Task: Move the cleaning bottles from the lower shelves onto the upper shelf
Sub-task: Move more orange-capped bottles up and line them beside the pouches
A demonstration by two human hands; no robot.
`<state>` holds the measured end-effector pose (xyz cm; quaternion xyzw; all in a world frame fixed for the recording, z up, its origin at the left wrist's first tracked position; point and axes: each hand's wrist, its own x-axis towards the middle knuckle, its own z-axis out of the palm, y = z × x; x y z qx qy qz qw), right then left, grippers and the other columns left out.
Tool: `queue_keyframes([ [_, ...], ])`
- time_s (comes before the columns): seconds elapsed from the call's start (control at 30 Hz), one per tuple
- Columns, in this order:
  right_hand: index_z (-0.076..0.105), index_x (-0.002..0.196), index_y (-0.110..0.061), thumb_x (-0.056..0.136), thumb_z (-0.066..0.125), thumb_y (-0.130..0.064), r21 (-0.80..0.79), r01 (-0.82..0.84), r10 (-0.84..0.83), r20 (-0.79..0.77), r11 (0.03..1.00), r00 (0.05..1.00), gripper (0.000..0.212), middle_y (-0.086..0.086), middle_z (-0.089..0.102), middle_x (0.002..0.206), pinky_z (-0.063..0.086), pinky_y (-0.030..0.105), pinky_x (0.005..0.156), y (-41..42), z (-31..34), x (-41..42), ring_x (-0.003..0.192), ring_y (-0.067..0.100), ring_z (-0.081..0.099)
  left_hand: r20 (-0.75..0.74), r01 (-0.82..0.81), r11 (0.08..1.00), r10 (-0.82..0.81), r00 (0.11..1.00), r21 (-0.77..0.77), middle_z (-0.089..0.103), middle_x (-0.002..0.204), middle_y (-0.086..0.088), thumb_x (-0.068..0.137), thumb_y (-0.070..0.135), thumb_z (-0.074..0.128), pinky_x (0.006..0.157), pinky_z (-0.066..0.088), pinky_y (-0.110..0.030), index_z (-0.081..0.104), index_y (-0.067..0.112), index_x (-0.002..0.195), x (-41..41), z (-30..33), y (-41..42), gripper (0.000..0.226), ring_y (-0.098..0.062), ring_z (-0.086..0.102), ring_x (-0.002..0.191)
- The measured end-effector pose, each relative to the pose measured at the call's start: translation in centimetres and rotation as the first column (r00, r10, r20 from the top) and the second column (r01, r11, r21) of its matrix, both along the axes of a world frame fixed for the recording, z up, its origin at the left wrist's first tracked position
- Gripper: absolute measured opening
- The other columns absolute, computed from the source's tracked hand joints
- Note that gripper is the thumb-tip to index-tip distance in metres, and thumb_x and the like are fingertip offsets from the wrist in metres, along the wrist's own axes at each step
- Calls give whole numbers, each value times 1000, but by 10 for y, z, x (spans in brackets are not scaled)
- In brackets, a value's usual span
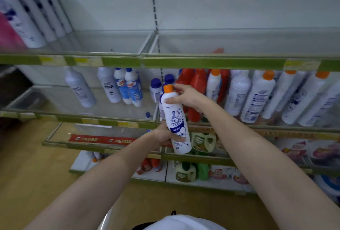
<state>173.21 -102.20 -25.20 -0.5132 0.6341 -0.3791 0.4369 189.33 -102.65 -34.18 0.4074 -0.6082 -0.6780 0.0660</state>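
I hold a white cleaning bottle (pixel 175 119) with an orange cap and a blue label upright in front of the shelves. My left hand (pixel 164 135) grips its lower part from the left. My right hand (pixel 187 97) wraps its upper part just under the cap. The upper shelf (pixel 110 61) with its green front rail runs across the view above the bottle. On the shelf below stand several white bottles with orange caps (pixel 257 97), red bottles (pixel 195 91) and white bottles with blue caps (pixel 128 88).
A row of tall white bottles (pixel 31 16) stands at the left end of the upper shelf, beside something pink. A perforated upright (pixel 154 5) divides the back panel. Lower shelves hold jugs (pixel 202 141), pouches and a red label strip (pixel 103 139). Wooden floor lies at the left.
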Motion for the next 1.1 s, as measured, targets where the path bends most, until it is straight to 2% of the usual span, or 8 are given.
queue_keyframes([
  [0.07, 56, 133, -19, 72, 90, -25, -26, -108, 107, -26, 994, 994, 70, 5, 68, 123, 59, 44, 90, -20, 6, 26, 109, 23, 68, -10, -92, 995, 92, 996, -30, 74, 114, -5, 65, -2, 88, 98, 54, -48, 62, 12, 122, 25, 10, -12, 65, -25, 67, 110],
  [0.2, 50, 142, -23, 80, 84, -21, -85, -284, 281, -45, 955, 959, 70, 2, 67, 122, 59, 29, 75, -54, 28, 81, 106, 20, 67, -15, -244, 965, 244, 970, -93, 75, 112, -5, 57, 4, 91, 99, 53, -52, 66, 12, 120, 80, 31, -36, 68, -29, 68, 110],
  [0.33, 46, 148, -25, 85, 80, -13, -145, -430, 430, -34, 891, 902, 73, 6, 65, 128, 59, 26, 78, -80, 59, 138, 108, 19, 67, -51, -388, 903, 386, 921, -183, 76, 109, -6, 67, -4, 86, 94, 57, -46, 69, 10, 114, 130, 61, -45, 52, -26, 71, 103],
  [0.47, 52, 142, -29, 82, 81, -12, -248, -488, 493, -45, 837, 869, 69, 2, 67, 126, 58, 44, 93, -99, 93, 192, 111, 21, 67, -91, -482, 831, 477, 874, -277, 76, 110, -6, 66, 0, 87, 95, 57, -49, 69, 11, 115, 177, 92, -58, 53, -26, 71, 104],
  [0.57, 52, 138, -32, 80, 82, -13, -325, -484, 507, -17, 813, 862, 68, 4, 67, 123, 59, 48, 90, -109, 118, 223, 108, 23, 68, -138, -576, 747, 565, 813, -332, 76, 107, -5, 66, -2, 87, 95, 57, -49, 70, 13, 112, 207, 120, -68, 51, -27, 71, 105],
  [0.7, 49, 136, -22, 84, 80, -19, -411, -420, 462, 4, 809, 887, 60, 7, 66, 120, 60, 41, 85, -122, 148, 255, 102, 21, 69, -203, -673, 644, 650, 732, -363, 77, 104, -5, 65, -3, 88, 96, 56, -47, 72, 10, 110, 240, 157, -78, 50, -26, 71, 101],
  [0.9, 49, 122, -19, 89, 76, -18, -441, -299, 413, 187, 846, 891, 43, 6, 66, 115, 60, 30, 73, -150, 187, 282, 94, 16, 70, -308, -745, 530, 688, 657, -406, 78, 101, 1, 63, 5, 91, 85, 57, -41, 72, 19, 109, 277, 202, -100, 52, -26, 71, 100],
  [1.1, 52, 126, -18, 85, 80, -21, -515, -280, 424, 185, 810, 887, 50, 9, 69, 117, 61, 40, 83, -182, 232, 297, 102, 23, 72, -469, -787, 465, 633, 615, -405, 78, 101, -5, 64, 1, 90, 84, 59, -41, 66, 11, 115, 293, 235, -141, 57, -26, 74, 96],
])
